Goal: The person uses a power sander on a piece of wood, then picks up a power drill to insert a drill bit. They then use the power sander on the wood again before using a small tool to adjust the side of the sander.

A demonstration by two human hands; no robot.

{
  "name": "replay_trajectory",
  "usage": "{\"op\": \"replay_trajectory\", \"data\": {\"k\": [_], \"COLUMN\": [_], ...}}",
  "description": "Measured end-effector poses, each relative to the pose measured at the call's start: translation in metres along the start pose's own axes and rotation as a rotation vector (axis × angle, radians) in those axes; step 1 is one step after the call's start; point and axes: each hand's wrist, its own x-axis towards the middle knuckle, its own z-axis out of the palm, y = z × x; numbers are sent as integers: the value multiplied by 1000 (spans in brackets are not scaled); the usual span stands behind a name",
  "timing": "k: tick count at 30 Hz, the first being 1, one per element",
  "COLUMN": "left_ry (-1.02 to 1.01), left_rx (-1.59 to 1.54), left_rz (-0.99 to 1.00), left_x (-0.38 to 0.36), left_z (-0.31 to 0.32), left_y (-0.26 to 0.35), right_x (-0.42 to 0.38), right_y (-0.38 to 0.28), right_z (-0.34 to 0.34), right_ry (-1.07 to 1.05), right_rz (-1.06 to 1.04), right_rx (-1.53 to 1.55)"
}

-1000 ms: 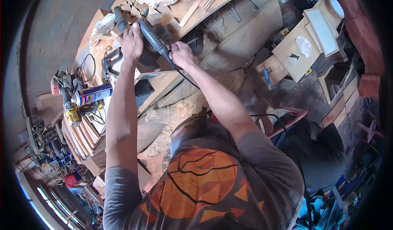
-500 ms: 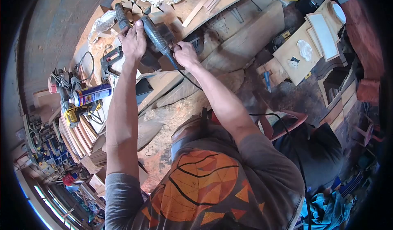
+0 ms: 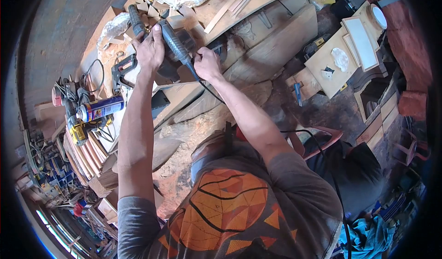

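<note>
We see our dark grey power tool [image 3: 172, 42] lying tilted on the workbench (ribbed handle uppermost), black cord [image 3: 209, 91] trailing.

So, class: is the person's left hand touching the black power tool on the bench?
Touching. The head view shows the left hand laid on the black power tool, fingers wrapped over its body with no gap visible.

Bright daylight, sharp centre, heavy fisheye warp, black vignetted corners.

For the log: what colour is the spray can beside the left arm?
Blue and yellow spray can with a red cap; head view.
</note>
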Motion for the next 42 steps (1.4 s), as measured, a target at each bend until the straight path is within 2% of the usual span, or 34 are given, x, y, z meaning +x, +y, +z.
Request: {"op": "replay_trajectory", "data": {"k": [5,11,13,16,20,22,30,34,37,40,42], "left_ry": [-49,-35,-62,-41,-40,-48,-16,-14,-126,-83,-141], "left_rx": [23,27,41,45,21,31,3,-15,40,34,22], "left_rz": [-2,16,25,26,32,25,-8,0,-35,-24,5], "left_x": [2,1,2,2,1,3,2,4,7,8,11], "left_z": [-3,-8,-7,-6,-7,-7,-4,-6,-8,-6,-10], "left_y": [1,6,4,4,8,5,5,8,4,11,12], "right_x": [0,-9,-10,-5,-8,-9,2,2,3,8,7], "right_y": [4,5,8,16,16,3,1,-2,5,21,22], "right_z": [1,-6,-6,-2,1,-4,-4,-8,-5,0,-2], "right_ry": [36,-38,63,65,90,1,19,23,-35,14,22], "right_rz": [-101,-161,-266,-307,-312,-158,-129,-179,-230,-348,-444], "right_rx": [-62,-136,-167,-188,-175,-147,10,-67,-168,-211,-169]}}
